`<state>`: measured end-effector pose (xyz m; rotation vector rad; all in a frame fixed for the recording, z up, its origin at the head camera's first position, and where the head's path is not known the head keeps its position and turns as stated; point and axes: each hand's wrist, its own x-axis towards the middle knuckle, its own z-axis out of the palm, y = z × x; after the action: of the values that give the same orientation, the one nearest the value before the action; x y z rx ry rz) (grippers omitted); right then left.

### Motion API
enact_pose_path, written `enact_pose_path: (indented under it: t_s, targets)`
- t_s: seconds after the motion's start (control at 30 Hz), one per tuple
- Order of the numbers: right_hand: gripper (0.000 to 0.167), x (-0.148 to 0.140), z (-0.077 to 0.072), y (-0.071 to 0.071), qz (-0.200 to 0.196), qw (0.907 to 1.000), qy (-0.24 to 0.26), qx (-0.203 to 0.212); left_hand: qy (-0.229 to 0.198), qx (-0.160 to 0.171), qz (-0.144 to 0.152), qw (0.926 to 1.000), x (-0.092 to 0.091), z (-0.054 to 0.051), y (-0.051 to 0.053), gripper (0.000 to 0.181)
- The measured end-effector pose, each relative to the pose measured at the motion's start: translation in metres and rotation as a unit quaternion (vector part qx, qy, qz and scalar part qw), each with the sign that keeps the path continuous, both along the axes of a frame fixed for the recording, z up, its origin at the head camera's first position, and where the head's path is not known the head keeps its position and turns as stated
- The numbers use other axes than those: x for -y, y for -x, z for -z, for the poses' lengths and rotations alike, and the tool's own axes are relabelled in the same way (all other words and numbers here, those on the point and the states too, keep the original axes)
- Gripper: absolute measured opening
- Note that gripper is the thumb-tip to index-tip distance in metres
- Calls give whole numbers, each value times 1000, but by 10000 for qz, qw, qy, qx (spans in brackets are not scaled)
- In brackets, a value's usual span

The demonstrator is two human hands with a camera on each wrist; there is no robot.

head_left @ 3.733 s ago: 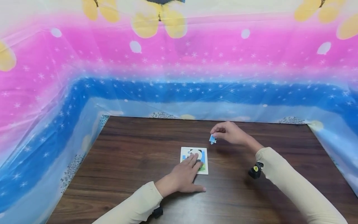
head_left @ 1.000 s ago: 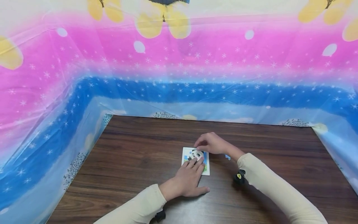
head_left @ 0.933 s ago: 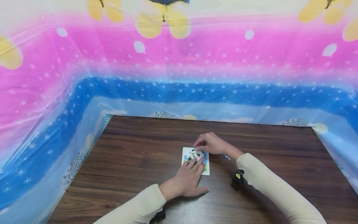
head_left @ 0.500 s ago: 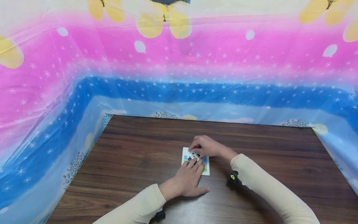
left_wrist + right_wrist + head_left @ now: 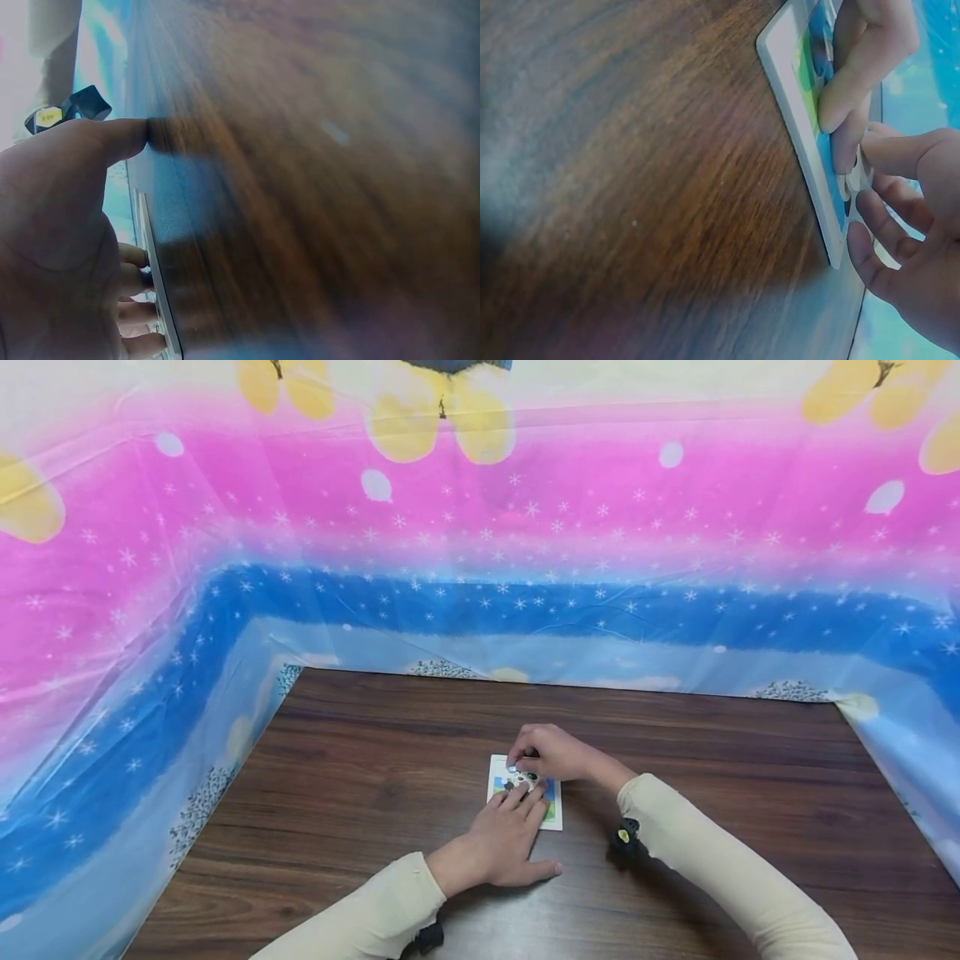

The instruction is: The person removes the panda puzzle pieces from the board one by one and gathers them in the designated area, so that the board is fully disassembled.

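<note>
A small panda jigsaw puzzle (image 5: 556,810) in a white frame lies flat on the wooden table. My left hand (image 5: 497,843) rests palm-down with straight fingers across its lower part, thumb out on the wood. At the upper left of the puzzle, my right hand (image 5: 553,752) pinches a light-blue puzzle piece (image 5: 512,768) between thumb and finger; most of the piece is covered by the fingertips. In the right wrist view, the right hand's fingers (image 5: 870,259) bend over the white frame (image 5: 804,150), beside the left hand's fingers (image 5: 847,82).
Brown wood-grain tabletop (image 5: 360,760) extends around the puzzle. A patterned pink and blue cloth (image 5: 480,610) hangs behind and along the sides. Black wrist cameras sit under both sleeves, one by the right sleeve (image 5: 720,827).
My right hand has gone from right of the puzzle, holding a blue piece, to its upper left. A loose blue piece seen by the right wrist a second ago is now out of sight. Left hand stays.
</note>
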<state>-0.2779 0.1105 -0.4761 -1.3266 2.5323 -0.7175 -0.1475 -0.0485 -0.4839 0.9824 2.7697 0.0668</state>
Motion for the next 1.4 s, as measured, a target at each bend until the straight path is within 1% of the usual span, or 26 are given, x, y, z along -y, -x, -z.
enact_pose_path:
  t_s: [0.13, 0.27, 0.33, 0.4, 0.53, 0.63, 0.77, 0.83, 1.03, 1.17, 1.27, 1.4]
  targets:
    - [14, -1, -2, 0, 123, 9996, 6, 238, 47, 73, -20, 10000, 0, -1, 1, 94]
    - [22, -4, -4, -2, 267, 9981, 17, 553, 85, 149, -32, 9998, -1, -1, 0, 94]
    - [27, -7, -6, -3, 339, 9970, 101, 683, 75, 163, -37, 9998, -1, -1, 0, 94]
    - [28, -12, -8, -3, 419, 9961, 238, 742, 51, 162, -44, 9998, -1, -1, 0, 94]
    - [17, -27, -13, -2, 710, 9947, 510, 540, 21, 121, -59, 9999, -2, 1, 0, 94]
    - [8, -46, -16, -2, 939, 9932, 598, 350, 38, 84, -63, 9999, -2, 4, 0, 95]
    - [8, -75, -20, -6, 1229, 9900, 571, 396, 49, 10, -70, 10000, -2, 5, 0, 95]
    - [7, -90, -21, -8, 1423, 9876, 506, 437, 53, 3, -64, 10000, -2, 5, -1, 95]
    - [8, -127, -24, -16, 1775, 9824, 416, 419, 65, 13, -34, 10000, -2, 2, -1, 93]
    - [8, -149, -20, -20, 1936, 9796, 397, 365, 84, 5, -11, 10000, -1, 1, -1, 92]
    - [9, -165, -15, -23, 2104, 9763, 340, 380, 133, 11, -1, 9999, -2, 0, -2, 92]
    - [10, -182, -6, -27, 2306, 9721, 222, 358, 149, -7, -4, 9999, -2, 1, -2, 92]
